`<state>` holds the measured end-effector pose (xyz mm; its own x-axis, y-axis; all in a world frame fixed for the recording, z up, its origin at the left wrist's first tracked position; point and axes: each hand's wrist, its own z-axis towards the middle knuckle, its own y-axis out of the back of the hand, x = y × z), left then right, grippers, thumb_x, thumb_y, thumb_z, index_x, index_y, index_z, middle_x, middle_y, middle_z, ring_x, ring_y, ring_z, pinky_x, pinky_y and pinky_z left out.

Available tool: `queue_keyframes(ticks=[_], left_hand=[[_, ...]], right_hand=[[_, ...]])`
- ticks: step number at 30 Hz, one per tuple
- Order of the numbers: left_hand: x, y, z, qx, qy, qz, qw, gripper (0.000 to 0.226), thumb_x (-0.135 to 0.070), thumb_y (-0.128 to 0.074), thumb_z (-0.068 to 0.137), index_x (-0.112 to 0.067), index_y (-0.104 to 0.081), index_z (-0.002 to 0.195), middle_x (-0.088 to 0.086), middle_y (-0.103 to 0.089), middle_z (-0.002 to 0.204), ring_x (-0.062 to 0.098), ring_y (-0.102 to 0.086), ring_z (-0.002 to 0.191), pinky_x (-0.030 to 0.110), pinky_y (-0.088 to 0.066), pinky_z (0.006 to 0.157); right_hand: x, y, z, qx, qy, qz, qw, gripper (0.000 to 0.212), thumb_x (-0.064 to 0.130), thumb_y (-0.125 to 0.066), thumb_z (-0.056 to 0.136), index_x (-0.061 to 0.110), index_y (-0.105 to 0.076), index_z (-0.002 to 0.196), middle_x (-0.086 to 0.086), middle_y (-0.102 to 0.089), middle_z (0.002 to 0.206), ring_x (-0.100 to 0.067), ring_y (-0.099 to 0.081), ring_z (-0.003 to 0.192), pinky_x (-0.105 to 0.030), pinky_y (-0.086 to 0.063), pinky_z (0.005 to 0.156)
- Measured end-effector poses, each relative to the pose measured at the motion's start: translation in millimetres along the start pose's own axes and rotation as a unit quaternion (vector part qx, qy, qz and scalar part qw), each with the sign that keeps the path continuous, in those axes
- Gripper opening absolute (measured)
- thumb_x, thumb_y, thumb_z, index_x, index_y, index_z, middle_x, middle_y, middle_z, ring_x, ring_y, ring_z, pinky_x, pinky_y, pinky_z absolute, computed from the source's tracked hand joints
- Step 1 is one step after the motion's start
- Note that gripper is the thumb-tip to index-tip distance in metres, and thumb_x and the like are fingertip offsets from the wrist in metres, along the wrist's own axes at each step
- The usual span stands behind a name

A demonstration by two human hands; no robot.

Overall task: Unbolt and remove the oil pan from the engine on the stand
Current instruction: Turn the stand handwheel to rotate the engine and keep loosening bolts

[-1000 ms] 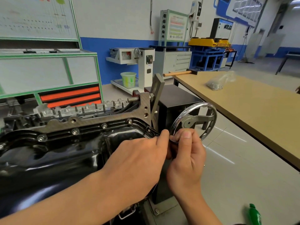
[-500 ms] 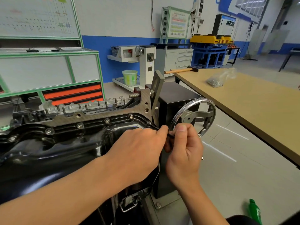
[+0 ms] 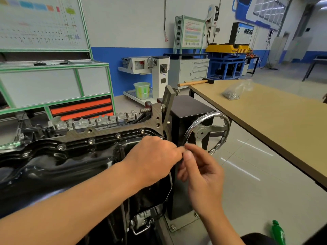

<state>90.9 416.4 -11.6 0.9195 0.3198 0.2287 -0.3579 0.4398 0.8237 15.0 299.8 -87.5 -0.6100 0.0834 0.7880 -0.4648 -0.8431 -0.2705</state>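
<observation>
Blue-and-white workshop walls are rising behind a long wooden table (image 3: pixel 265 117) on the right and an engine (image 3: pixel 85 124) sitting on a black stand (image 3: pixel 187 112) with a chrome handwheel (image 3: pixel 201 133). Its glossy black oil pan (image 3: pixel 53 167) is facing upward, with bolts (image 3: pixel 91 141) sitting along the far flange. At the pan's right end the left hand (image 3: pixel 152 160) is curling its fingers at the rim while the right hand (image 3: pixel 203 170) is touching thumb and forefinger to them; blur is hiding whether either is pinching anything.

A hammer (image 3: pixel 194 83) and a bag (image 3: pixel 235 92) of metal parts are laid on the table (image 3: pixel 283 121), well apart, and a bottle (image 3: pixel 279 232) is set on the floor (image 3: pixel 256 191).
</observation>
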Motion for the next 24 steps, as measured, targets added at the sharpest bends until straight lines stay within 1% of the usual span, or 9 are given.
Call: queue_keyframes(ticks=[2,4,8,11,14,16,18,21,24], left_hand=[[10.3,3.7,6.3,0.017,-0.050,-0.014,0.999,0.012,-0.016,-0.067,0.085,-0.018,-0.069,0.073,-0.005,-0.059,0.055,0.019,-0.059,0.046,0.025,-0.041,0.040],[23.6,8.2,16.9,0.043,-0.090,-0.016,0.995,0.029,-0.031,-0.050,0.093,-0.021,-0.074,0.080,-0.006,-0.064,0.063,0.017,-0.063,0.057,0.027,-0.046,0.045],[39.3,5.5,28.2,0.102,-0.090,-0.040,0.990,0.024,-0.039,-0.054,0.099,-0.024,-0.074,0.103,-0.006,-0.064,0.095,0.014,-0.057,0.091,0.035,-0.052,0.064],[36.3,-2.5,20.7,0.111,-0.073,-0.060,0.989,0.029,-0.035,-0.047,0.102,-0.023,-0.071,0.112,-0.009,-0.066,0.109,0.012,-0.055,0.099,0.037,-0.055,0.073],[37.0,-3.6,18.5,0.104,-0.056,-0.066,0.991,0.037,-0.035,-0.039,0.101,-0.023,-0.072,0.113,-0.010,-0.072,0.098,0.013,-0.058,0.090,0.038,-0.055,0.069],[34.3,-3.7,18.3,0.090,-0.053,-0.057,0.993,0.028,-0.032,-0.050,0.100,-0.021,-0.075,0.106,-0.008,-0.074,0.091,0.016,-0.061,0.085,0.040,-0.055,0.065],[30.0,-3.4,18.7,0.071,-0.044,-0.047,0.995,0.021,-0.031,-0.059,0.097,-0.019,-0.076,0.098,-0.005,-0.072,0.084,0.016,-0.060,0.081,0.040,-0.055,0.062],[26.5,-4.0,18.4,0.067,-0.019,-0.044,0.997,0.021,-0.032,-0.061,0.097,-0.016,-0.073,0.091,-0.003,-0.067,0.080,0.018,-0.058,0.081,0.042,-0.054,0.064],[25.8,-5.1,17.1,0.035,-0.022,-0.045,0.998,0.021,-0.029,-0.061,0.094,-0.015,-0.070,0.082,-0.002,-0.063,0.075,0.020,-0.059,0.076,0.044,-0.053,0.059]], right_hand=[[-4.4,-4.0,-4.6,-0.008,-0.004,0.001,1.000,0.021,0.036,-0.070,0.084,0.032,-0.074,0.104,-0.005,-0.069,0.071,-0.016,-0.066,0.056,-0.022,-0.053,0.055],[-8.7,-4.1,-6.3,-0.006,0.019,-0.031,0.999,0.022,0.032,-0.068,0.086,0.039,-0.073,0.107,-0.002,-0.073,0.079,-0.017,-0.070,0.065,-0.024,-0.055,0.061],[-16.6,12.6,5.7,0.039,0.099,-0.123,0.987,0.034,0.023,-0.058,0.096,0.042,-0.066,0.123,0.010,-0.075,0.097,-0.015,-0.073,0.087,-0.021,-0.056,0.076],[-22.3,25.9,11.4,0.068,0.137,-0.147,0.977,0.034,0.021,-0.062,0.096,0.035,-0.066,0.127,0.015,-0.074,0.108,-0.010,-0.072,0.097,-0.016,-0.055,0.083],[-27.2,25.5,10.5,0.011,0.001,-0.014,1.000,0.035,0.025,-0.079,0.084,0.038,-0.072,0.115,0.001,-0.076,0.098,-0.015,-0.074,0.087,-0.020,-0.057,0.077],[-31.5,23.6,8.3,-0.059,-0.074,0.101,0.990,0.038,0.022,-0.083,0.069,0.028,-0.075,0.106,-0.005,-0.073,0.081,-0.016,-0.071,0.072,-0.020,-0.057,0.065],[-33.7,17.3,5.3,-0.093,-0.121,0.151,0.977,0.040,0.023,-0.085,0.061,0.021,-0.076,0.100,-0.006,-0.069,0.074,-0.014,-0.064,0.062,-0.019,-0.054,0.058],[-35.9,0.9,-1.7,-0.089,-0.118,0.117,0.982,0.041,0.023,-0.091,0.065,0.006,-0.076,0.099,-0.002,-0.069,0.071,-0.007,-0.060,0.059,-0.018,-0.051,0.059],[-36.2,-12.1,-5.4,-0.099,-0.075,0.072,0.990,0.033,0.038,-0.088,0.073,0.015,-0.080,0.095,-0.004,-0.074,0.079,-0.007,-0.063,0.068,-0.022,-0.052,0.066]])
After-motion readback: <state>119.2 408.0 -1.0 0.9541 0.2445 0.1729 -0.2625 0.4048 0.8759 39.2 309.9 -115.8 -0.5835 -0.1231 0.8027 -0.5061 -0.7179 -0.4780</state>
